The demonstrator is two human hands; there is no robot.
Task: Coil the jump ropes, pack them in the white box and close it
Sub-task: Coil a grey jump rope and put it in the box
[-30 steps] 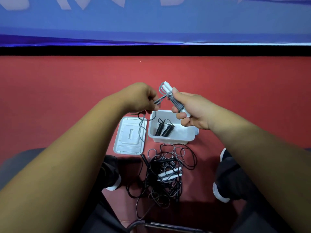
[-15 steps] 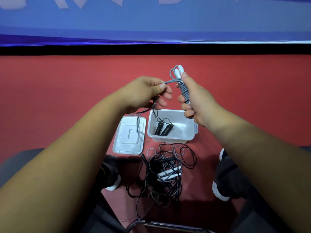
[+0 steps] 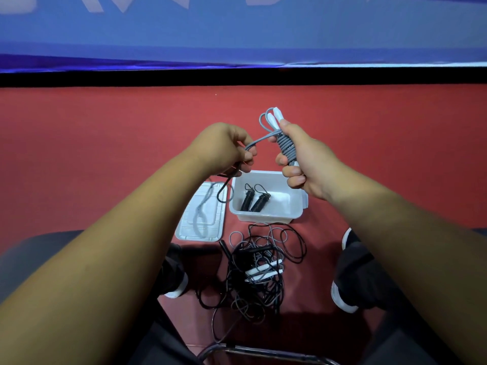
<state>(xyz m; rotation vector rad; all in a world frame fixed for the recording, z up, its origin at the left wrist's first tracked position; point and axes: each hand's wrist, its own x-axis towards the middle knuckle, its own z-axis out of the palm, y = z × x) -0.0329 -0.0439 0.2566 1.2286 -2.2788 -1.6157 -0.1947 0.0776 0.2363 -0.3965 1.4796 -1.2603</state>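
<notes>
**A:** Head cam, what are the hands up to?

**B:** The right hand (image 3: 305,159) is wrapped round the grey jump rope (image 3: 286,147), whose cord is wound tight over its white handles. The left hand (image 3: 224,148) pinches the loose cord just beside it.

**A:** And the white box (image 3: 263,216)?

**B:** Open on the red floor below the hands, with a black coiled rope (image 3: 254,200) inside. The lid (image 3: 184,230) lies flat just left of it, and the tangled pile (image 3: 261,270) is nearer the shoes.

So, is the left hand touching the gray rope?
Touching. The head view shows the left hand pinching the gray rope along its loose stretch.
</notes>
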